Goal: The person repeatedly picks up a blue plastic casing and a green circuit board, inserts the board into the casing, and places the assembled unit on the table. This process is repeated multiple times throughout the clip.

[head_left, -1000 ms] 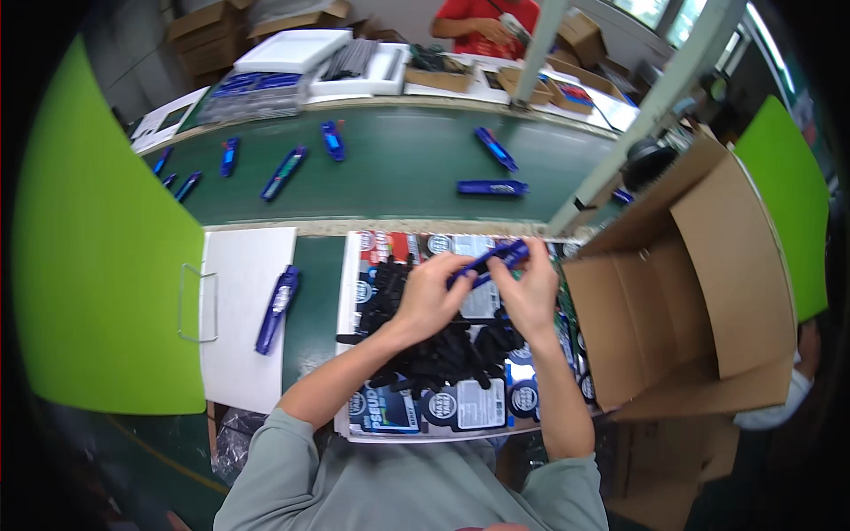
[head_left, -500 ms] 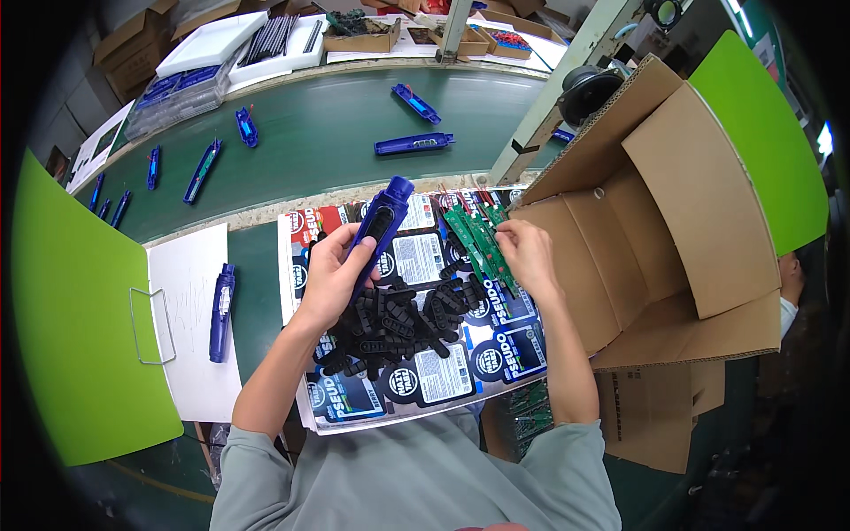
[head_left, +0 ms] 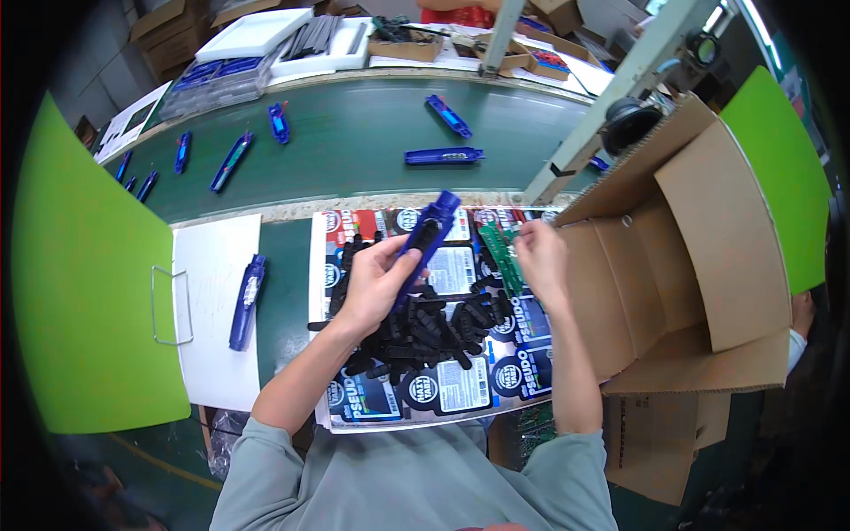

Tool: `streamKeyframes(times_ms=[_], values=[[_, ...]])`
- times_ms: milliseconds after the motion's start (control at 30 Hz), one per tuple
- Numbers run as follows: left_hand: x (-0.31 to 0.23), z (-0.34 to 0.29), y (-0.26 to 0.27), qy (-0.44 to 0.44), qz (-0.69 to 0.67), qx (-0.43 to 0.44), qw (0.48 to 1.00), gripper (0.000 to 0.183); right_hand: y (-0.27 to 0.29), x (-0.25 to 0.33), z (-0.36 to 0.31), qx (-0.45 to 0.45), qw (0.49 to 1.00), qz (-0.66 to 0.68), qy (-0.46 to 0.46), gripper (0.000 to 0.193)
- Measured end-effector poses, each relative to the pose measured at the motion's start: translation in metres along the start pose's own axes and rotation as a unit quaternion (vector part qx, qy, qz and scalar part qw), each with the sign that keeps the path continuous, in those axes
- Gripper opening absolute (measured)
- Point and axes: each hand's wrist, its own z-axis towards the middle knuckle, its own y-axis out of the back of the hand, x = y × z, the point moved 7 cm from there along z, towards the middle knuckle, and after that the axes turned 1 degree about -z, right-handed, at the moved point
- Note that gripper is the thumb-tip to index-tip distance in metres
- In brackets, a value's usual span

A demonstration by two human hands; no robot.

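My left hand (head_left: pixel 382 281) is closed round a blue plastic housing (head_left: pixel 440 212), tilted with its narrow end up and away from me. A black insert sits in the housing's face. My right hand (head_left: pixel 542 258) is pinched at the far end of the green circuit boards (head_left: pixel 501 255), its fingertips on a board there; the exact grip is partly hidden. Beneath and beside my left hand lies a heap of black ribbed plastic pieces (head_left: pixel 425 332). The heap and the boards rest on a stack of printed sheets (head_left: pixel 412 411) in front of me.
A second blue housing (head_left: pixel 247 303) lies on white paper (head_left: pixel 215 354) beside a green panel (head_left: pixel 106 292) at left. Several blue housings are spread along the green conveyor belt (head_left: pixel 354 124). An open cardboard box (head_left: pixel 611 283) stands close to my right arm, near a metal post (head_left: pixel 567 150).
The whole view has shifted, so the scene sits farther right. My left hand still holds the blue housing. My right hand stays at the boards, its fingers drawn closer together.
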Motion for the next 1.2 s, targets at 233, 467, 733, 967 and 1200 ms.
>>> streamKeyframes(times_ms=[233, 467, 733, 967, 1200], values=[[-0.004, -0.005, -0.013, 0.043, -0.102, 0.036, 0.993, 0.032, 0.071, 0.102, -0.017, -0.048, 0.948, 0.312, 0.033, 0.029], [-0.017, -0.013, -0.021, -0.022, -0.088, 0.034, 0.995, 0.040, 0.039, 0.153, -0.048, 0.011, 0.908, 0.417, 0.050, 0.029], [-0.019, -0.017, -0.016, -0.031, -0.082, 0.047, 0.995, 0.041, 0.028, 0.166, -0.049, 0.007, 0.919, 0.386, 0.088, 0.027], [-0.020, -0.019, -0.018, -0.035, -0.085, 0.049, 0.995, 0.040, 0.031, 0.165, -0.052, 0.000, 0.924, 0.371, 0.090, 0.027], [-0.023, -0.020, -0.021, -0.031, -0.080, 0.046, 0.995, 0.040, 0.033, 0.167, -0.053, -0.001, 0.923, 0.372, 0.096, 0.025]])
